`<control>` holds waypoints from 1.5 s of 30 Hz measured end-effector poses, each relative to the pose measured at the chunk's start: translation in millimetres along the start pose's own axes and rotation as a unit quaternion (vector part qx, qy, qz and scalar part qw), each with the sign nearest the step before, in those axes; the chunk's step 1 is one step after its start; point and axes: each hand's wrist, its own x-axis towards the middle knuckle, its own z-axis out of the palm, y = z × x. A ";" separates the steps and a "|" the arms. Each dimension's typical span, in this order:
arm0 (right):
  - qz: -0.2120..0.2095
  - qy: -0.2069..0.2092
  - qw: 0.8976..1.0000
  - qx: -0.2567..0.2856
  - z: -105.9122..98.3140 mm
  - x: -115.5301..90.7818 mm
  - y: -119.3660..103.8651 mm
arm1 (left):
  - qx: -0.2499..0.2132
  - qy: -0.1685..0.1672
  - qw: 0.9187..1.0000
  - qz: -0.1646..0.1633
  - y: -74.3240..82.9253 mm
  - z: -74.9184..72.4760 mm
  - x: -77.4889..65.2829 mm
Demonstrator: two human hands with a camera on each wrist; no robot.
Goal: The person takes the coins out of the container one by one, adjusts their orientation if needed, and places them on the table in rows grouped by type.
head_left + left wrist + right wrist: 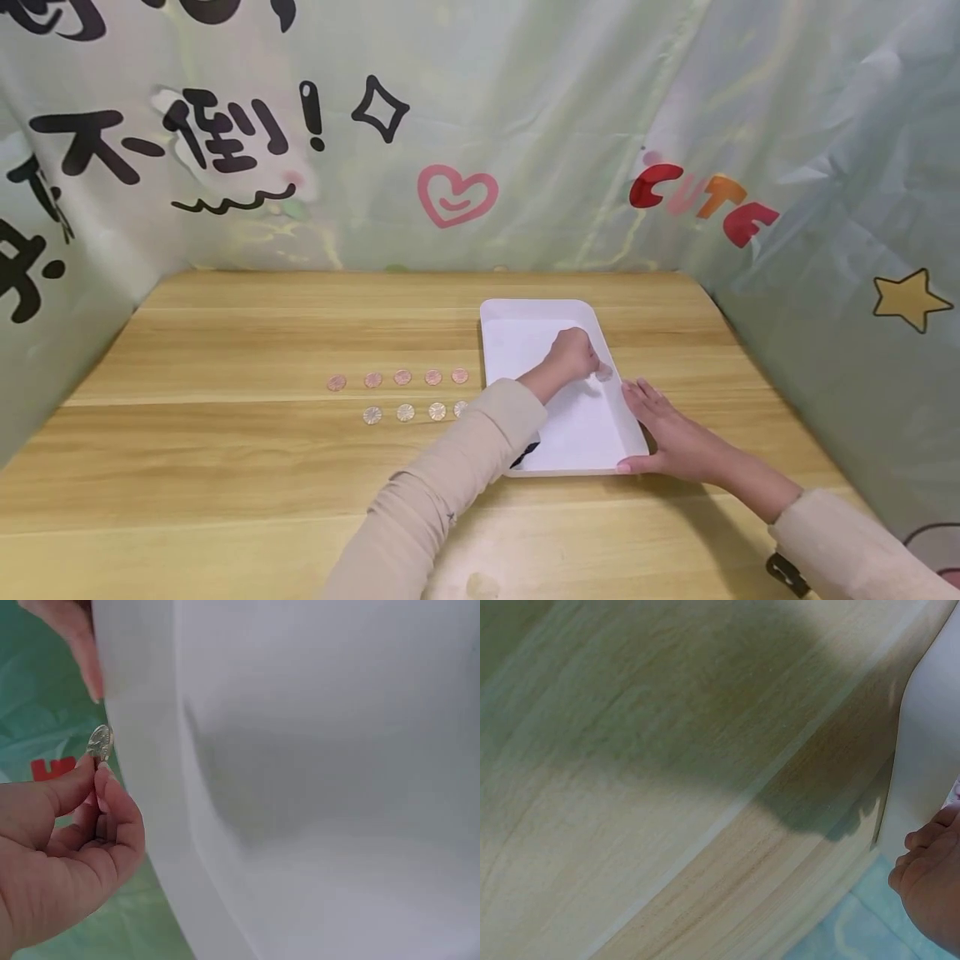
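My left hand [572,354] reaches over a shallow white tray [581,437] and pinches a round silvery coin [100,742] between thumb and forefinger. In the head view the coin overlaps the inside of the tray's right wall. My right hand [678,437] rests at the tray's near right corner, thumb along the front rim and fingers along the right side. The right wrist view shows only part of that right hand [934,877] beside the white wall. Left of the tray lie a row of several copper-coloured coins [402,377] and a nearer row of several silvery coins [405,412].
Everything stands on a light wooden table [225,467]. A printed cloth [555,150] hangs behind it and along both sides. My left sleeve [442,492] passes close to the right end of the silvery row. A small dark object [787,575] shows below my right sleeve.
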 end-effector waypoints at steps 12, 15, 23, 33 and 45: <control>0.005 -0.007 1.000 -0.003 -0.9 0.1 -0.9 | -0.113 0.033 0.993 0.015 -4.5 -29.7 -21.9; 0.011 -0.010 1.000 -0.003 -1.0 0.0 -1.2 | -0.128 0.043 0.991 0.013 -10.1 -33.0 -29.2; 0.007 -0.009 1.000 -0.002 -1.0 0.6 -2.0 | -0.194 0.049 0.980 0.019 -35.0 -38.6 -47.4; 0.012 -0.010 1.000 0.008 -1.1 -0.7 -2.4 | -0.234 0.058 0.971 0.002 -63.3 -46.0 -62.7; 0.010 -0.013 1.000 0.002 -0.5 -0.3 0.7 | -0.234 0.079 0.969 -0.009 -90.6 -52.8 -82.1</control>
